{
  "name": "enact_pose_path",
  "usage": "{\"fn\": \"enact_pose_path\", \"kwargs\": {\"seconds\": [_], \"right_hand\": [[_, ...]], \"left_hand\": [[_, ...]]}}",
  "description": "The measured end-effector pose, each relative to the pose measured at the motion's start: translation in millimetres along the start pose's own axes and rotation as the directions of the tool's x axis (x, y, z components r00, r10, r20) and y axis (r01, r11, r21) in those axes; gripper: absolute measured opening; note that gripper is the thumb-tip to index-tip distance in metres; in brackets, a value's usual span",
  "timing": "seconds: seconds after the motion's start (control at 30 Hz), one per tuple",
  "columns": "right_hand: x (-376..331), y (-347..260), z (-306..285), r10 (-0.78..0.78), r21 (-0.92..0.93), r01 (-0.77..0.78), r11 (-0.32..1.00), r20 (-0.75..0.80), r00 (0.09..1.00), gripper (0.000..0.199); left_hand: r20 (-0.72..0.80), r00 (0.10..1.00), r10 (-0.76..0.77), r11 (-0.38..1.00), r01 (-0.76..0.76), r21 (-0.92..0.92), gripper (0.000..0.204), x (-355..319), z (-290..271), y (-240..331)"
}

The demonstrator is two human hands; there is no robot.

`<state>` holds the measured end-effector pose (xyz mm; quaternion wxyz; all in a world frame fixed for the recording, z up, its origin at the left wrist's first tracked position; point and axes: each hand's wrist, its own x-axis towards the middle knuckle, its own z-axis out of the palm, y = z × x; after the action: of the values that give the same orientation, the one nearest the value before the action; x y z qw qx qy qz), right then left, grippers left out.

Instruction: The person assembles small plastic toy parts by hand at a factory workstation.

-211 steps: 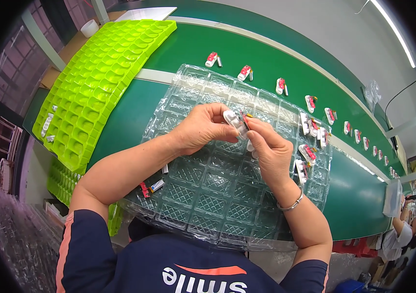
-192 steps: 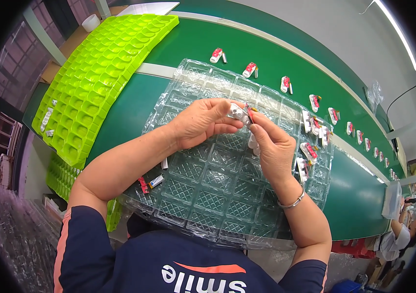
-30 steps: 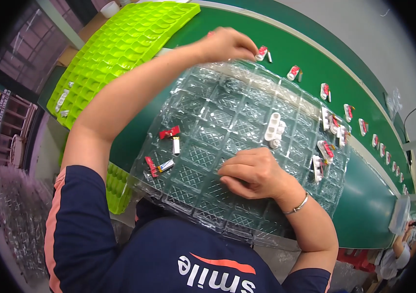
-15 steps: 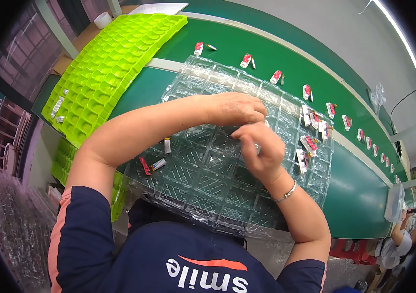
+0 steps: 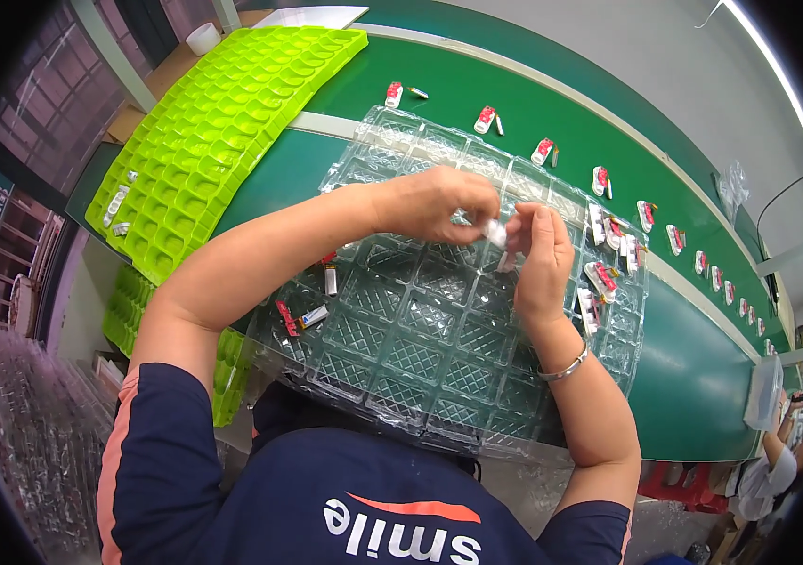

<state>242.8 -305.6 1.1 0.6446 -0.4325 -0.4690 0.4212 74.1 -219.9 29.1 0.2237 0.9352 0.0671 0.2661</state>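
Observation:
Above the clear compartment tray point(image 5: 411, 353), my two hands nearly meet. My left hand point(image 5: 439, 202) pinches a small glossy white piece point(image 5: 495, 233) at its fingertips. Facing it, my right hand point(image 5: 543, 259) has its fingers bent together; a pale piece point(image 5: 507, 262) shows at them, its kind too small to tell. Red-and-white parts point(image 5: 601, 281) with white shells lie in the tray to the right of my right hand. Under my left forearm lie a red piece point(image 5: 287, 318) and a small silver-white cylinder point(image 5: 312, 317), with another cylinder point(image 5: 330, 280) close by.
A green conveyor belt point(image 5: 561, 122) runs behind the tray, carrying a spaced row of red-and-white parts with thin cylinders. At the left stands a lime-green moulded tray point(image 5: 222, 122) with a few white pieces. Another person point(image 5: 764, 480) is at far right.
My hands have drawn slightly apart, bringing the white piece between them into sight. My right hand has turned more upright and shifted right.

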Motion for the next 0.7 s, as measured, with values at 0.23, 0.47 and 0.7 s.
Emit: {"fn": "enact_pose_path", "kwargs": {"seconds": [0.23,0.47,0.7], "right_hand": [[-3.9,-3.3,-0.8,-0.042,-0.153,0.052,0.987,0.066,0.997,0.026],[-7.5,-4.9,4.9,-0.122,-0.205,0.145,0.968,0.12,0.985,0.025],[-11.0,-6.0,5.8,-0.236,-0.28,0.283,0.917,0.189,0.953,0.023]], "left_hand": [[0.066,0.751,-0.657,0.167,0.23,-0.959,0.039,-49.0,-48.0,23.3],[-0.003,0.717,-0.697,0.717,0.697,0.005,0.021,-116.9,-63.5,58.8],[0.104,0.725,-0.681,0.727,0.652,0.214,0.024,-117.0,-59.2,67.1]]}}
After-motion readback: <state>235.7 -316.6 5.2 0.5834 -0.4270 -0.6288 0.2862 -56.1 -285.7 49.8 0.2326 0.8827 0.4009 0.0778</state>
